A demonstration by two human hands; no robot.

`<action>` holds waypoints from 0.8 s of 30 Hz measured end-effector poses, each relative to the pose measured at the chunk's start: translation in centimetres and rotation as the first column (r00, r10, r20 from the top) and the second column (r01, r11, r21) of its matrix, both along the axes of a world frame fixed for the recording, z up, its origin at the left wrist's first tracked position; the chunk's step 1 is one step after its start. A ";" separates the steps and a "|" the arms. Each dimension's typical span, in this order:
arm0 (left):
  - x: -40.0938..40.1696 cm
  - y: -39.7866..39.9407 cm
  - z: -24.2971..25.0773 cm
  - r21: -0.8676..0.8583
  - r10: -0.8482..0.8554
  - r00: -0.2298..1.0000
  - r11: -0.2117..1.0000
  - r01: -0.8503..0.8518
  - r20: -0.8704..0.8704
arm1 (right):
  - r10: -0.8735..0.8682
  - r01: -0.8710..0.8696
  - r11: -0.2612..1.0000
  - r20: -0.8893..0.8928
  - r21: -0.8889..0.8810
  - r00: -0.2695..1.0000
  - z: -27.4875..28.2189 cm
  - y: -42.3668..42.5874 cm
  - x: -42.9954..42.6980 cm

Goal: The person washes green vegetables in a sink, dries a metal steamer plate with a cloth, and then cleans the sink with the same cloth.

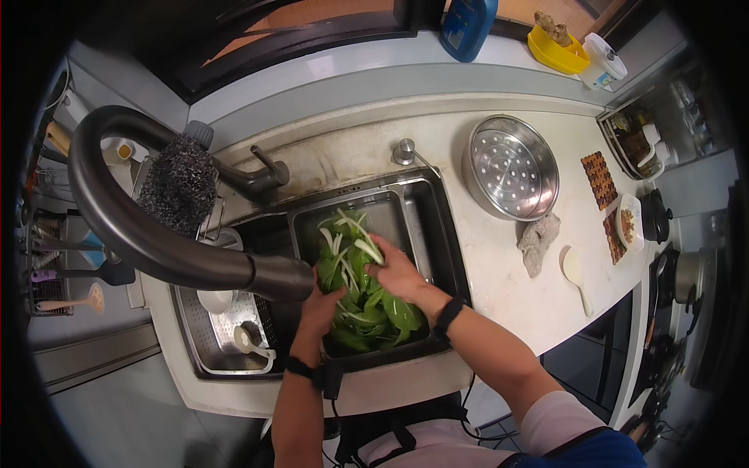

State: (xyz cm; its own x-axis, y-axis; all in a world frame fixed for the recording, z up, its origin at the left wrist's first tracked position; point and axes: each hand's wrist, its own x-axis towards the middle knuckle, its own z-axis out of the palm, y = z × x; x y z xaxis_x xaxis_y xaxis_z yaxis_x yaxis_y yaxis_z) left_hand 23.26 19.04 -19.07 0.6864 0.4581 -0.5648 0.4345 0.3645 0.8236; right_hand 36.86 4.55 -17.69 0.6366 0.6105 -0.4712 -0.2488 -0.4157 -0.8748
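Note:
Leafy greens with white stalks (374,316) fill much of a rectangular metal basin (386,207) set in the sink. My right hand (401,275) grips a stalk among them at the upper right, thumb and fingers closed around it. Against the left side of the bunch, my left hand (320,307) holds leaves with its thumb over them; its fingertips are partly hidden by the greens. The dark curved faucet (169,245) arches in from the left, its spout end close to my left hand. I cannot see water running from it.
A perforated metal drainer (202,345) with a white bowl (215,299) and a pale scoop (248,342) occupies the sink's left side. On the right counter are a steel steamer basket (512,167), a grey cloth (538,243) and a rice paddle (576,278). A soap dispenser (404,152) stands behind the sink.

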 end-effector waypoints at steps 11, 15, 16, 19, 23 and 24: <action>1.5 2.2 5.8 -0.063 -0.150 0.946 0.983 0.175 0.289 | -0.082 0.098 0.971 -0.081 0.220 0.993 3.4 -2.0 0.7; 2.0 2.0 5.2 -0.068 -0.129 0.967 0.987 0.147 0.217 | -0.020 0.029 0.997 0.135 -0.069 0.991 0.8 -2.5 0.2; 1.7 1.9 4.4 0.131 -0.213 0.974 0.971 0.201 0.076 | 0.071 -0.058 0.992 0.121 -0.108 0.990 0.3 -2.8 0.3; 0.4 1.5 1.4 0.389 -0.249 0.944 0.865 0.318 -0.218 | 0.112 -0.067 0.964 0.167 -0.257 0.980 -0.4 -3.4 -0.9; -0.1 -2.3 -0.9 0.520 -0.185 0.949 0.801 0.297 -0.256 | 0.114 -0.003 0.939 0.305 -0.343 0.945 -1.3 -1.5 -3.1; 0.9 -3.3 -0.9 0.397 -0.061 0.931 0.893 0.212 -0.361 | 0.239 -0.054 0.891 0.363 -0.451 0.901 -2.6 -0.7 -3.5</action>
